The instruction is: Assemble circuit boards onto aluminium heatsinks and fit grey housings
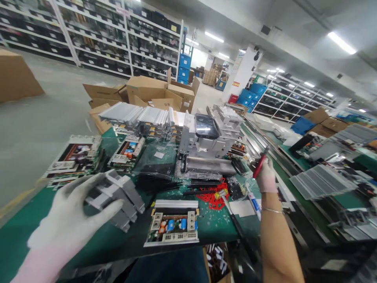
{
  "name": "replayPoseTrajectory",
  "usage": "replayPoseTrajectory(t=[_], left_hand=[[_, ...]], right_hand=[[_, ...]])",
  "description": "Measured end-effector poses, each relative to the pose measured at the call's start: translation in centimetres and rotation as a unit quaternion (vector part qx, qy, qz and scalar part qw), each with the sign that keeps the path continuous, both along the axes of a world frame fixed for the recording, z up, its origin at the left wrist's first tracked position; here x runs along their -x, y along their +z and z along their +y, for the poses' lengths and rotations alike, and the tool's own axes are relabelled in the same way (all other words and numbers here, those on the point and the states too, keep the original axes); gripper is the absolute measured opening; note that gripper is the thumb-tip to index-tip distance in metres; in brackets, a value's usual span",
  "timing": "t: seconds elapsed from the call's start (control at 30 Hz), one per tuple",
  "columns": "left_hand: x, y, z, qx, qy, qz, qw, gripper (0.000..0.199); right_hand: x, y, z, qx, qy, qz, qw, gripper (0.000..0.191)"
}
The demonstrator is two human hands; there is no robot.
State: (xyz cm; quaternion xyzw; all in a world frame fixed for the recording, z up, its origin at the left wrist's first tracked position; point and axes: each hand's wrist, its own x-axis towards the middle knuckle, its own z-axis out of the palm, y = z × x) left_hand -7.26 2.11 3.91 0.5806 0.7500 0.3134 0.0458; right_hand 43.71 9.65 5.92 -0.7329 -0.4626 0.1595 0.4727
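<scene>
My left hand [75, 214], in a white glove, grips a stepped grey housing part [119, 198] above the left of the bench. My right hand [267, 177], gloved too, is raised at the right with its fingers closed round a red-handled tool [259, 166], whose kind is blurred. In front of me lies an open power module [173, 226] with blue and orange components on its circuit board. A hammer [225, 196] with a yellow head and a dark handle lies to its right, its head over a pile of red plastic pieces [210, 198].
A metal fixture [203, 147] carries a phone [206, 125] at the bench's middle. Stacked finned modules [123, 114] and circuit boards [78, 155] occupy its left and back. A marker-like tube [253, 202] lies right. Cardboard boxes [147, 90] stand behind; a parts box [216, 261] sits below the front edge.
</scene>
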Motion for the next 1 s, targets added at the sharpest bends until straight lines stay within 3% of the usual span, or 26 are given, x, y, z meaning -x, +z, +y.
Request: replayPoseTrajectory(t=[0.13,0.2,0.27,0.37,0.43,0.47,0.53,0.6,0.67,0.8,1.0], left_hand=[[-1.3,2.0,-0.8,0.027,-0.005,0.004,1.0,0.073],[-1.7,2.5,-1.2,0.037,-0.007,-0.009,0.999,0.071],[-1.9,2.7,-1.5,0.043,0.0,-0.023,0.999,0.071],[-1.9,2.4,-1.8,0.029,0.01,-0.035,0.999,0.071],[-1.9,2.2,-1.9,0.012,0.015,-0.038,0.999,0.071],[-1.8,2.1,-2.0,0.003,0.019,-0.04,0.999,0.071],[-1.8,1.9,-2.1,-0.009,0.024,-0.048,0.999,0.07],[-1.8,1.9,-2.3,-0.013,0.03,-0.053,0.998,0.068],[-1.8,1.9,-2.4,-0.012,0.035,-0.054,0.998,0.066],[-1.9,2.2,-2.7,0.001,0.047,-0.054,0.997,0.066],[-2.8,2.4,-2.9,0.015,0.077,-0.047,0.996,0.07]], right_hand=[[3.7,0.3,-4.8,0.005,0.113,0.169,0.979,0.072],[6.4,-0.4,-7.3,0.026,0.212,0.315,0.925,0.07],[9.3,-1.1,-9.5,0.06,0.288,0.434,0.852,0.053],[13.9,-1.8,-11.6,0.134,0.348,0.512,0.773,0.049],[16.9,-1.6,-12.1,0.203,0.398,0.502,0.741,0.053],[18.4,-1.4,-12.2,0.234,0.428,0.463,0.74,0.055],[21.2,-0.7,-12.1,0.255,0.483,0.318,0.775,0.061],[23.5,0.0,-11.7,0.228,0.507,0.147,0.818,0.061],[25.2,0.4,-11.1,0.2,0.514,0.031,0.834,0.055],[26.9,0.4,-9.6,0.194,0.537,-0.057,0.819,0.047],[27.9,0.1,-8.5,0.215,0.527,-0.11,0.815,0.045]])
